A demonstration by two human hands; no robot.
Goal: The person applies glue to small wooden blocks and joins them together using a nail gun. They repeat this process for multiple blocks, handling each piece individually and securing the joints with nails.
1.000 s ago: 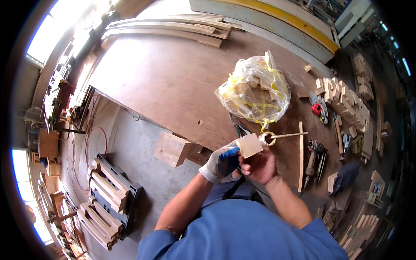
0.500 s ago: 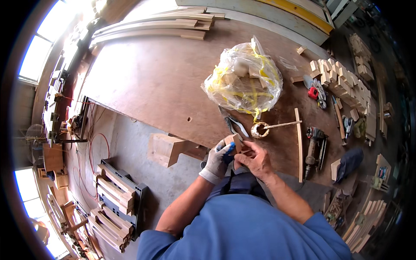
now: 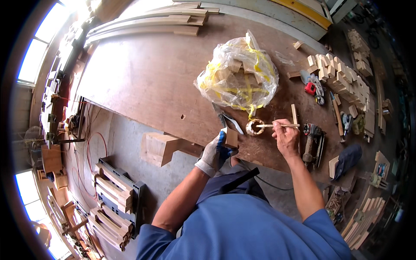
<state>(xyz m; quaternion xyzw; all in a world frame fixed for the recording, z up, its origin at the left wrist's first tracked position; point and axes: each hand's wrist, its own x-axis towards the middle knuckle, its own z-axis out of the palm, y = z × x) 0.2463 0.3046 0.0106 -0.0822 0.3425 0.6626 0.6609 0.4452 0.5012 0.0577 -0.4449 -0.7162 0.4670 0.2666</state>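
Note:
My left hand (image 3: 211,155), in a white and blue work glove, grips a small light wooden block (image 3: 231,138) at the table's near edge. My bare right hand (image 3: 286,138) is closed round the right part of a thin wooden stick (image 3: 269,125). The stick's left end rests in a small round pot (image 3: 250,128) with a crusted brown-and-white rim. What is inside the pot is too small to make out. Just left of the pot lies a dark tool with a pale handle (image 3: 234,124).
Beyond the pot, a clear plastic bag (image 3: 208,82) with yellow strips holds wood blocks. A power tool (image 3: 310,145) and a wooden strip (image 3: 294,113) lie right. Stacked blocks (image 3: 342,80), a red tape measure (image 3: 310,88) and long boards (image 3: 147,29) share the brown table (image 3: 147,82).
My right hand has left the wooden block, moved right and taken hold of the stick. The left hand keeps the block, slightly further left. The whole view has shifted a little.

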